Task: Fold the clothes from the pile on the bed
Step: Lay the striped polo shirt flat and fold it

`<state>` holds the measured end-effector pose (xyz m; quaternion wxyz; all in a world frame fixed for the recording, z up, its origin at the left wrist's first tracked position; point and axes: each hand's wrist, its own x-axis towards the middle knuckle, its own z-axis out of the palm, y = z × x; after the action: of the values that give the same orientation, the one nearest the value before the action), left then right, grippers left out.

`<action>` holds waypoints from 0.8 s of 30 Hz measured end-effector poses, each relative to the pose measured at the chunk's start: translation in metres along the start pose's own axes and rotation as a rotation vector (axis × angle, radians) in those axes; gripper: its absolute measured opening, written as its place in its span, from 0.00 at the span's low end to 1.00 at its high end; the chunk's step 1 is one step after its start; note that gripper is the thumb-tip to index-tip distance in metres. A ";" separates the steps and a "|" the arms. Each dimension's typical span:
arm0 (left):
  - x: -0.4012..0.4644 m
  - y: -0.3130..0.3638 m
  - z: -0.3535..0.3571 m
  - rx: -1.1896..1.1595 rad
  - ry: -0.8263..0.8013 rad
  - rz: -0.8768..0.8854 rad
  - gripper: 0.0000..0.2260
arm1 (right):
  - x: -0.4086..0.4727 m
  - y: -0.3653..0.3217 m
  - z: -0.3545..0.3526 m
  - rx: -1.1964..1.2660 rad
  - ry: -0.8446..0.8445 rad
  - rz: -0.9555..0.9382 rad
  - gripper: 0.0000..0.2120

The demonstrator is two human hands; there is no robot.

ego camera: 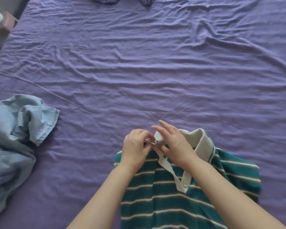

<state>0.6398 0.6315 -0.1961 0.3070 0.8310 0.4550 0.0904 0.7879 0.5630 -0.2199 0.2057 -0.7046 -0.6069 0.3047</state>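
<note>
Two hands at 6 o'clock: left hand [135,148] pinches a clip [151,141], right hand [173,142] pinches the polo shirt [172,199] collar. Remove clip fully before folding.

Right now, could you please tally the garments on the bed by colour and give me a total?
Teal with white stripes: 1, the polo shirt, its white collar in the grip of both the left hand and the right hand.
Light blue: 1, the crumpled denim heap; I cannot tell if it is more than one piece.
Total: 2
</note>
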 end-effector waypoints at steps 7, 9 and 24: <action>-0.009 -0.019 0.001 0.107 -0.065 -0.136 0.09 | 0.001 -0.005 -0.002 -0.052 0.213 0.029 0.07; -0.004 -0.018 0.001 0.112 -0.044 -0.117 0.08 | -0.002 -0.005 -0.005 -0.014 0.281 0.136 0.11; -0.021 -0.036 -0.007 -0.198 -0.082 -0.136 0.12 | -0.054 -0.007 0.011 -0.145 0.393 0.396 0.08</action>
<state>0.5997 0.6322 -0.2087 0.4114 0.7668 0.4862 0.0801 0.7707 0.5103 -0.2138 0.2047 -0.8679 -0.4263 0.1524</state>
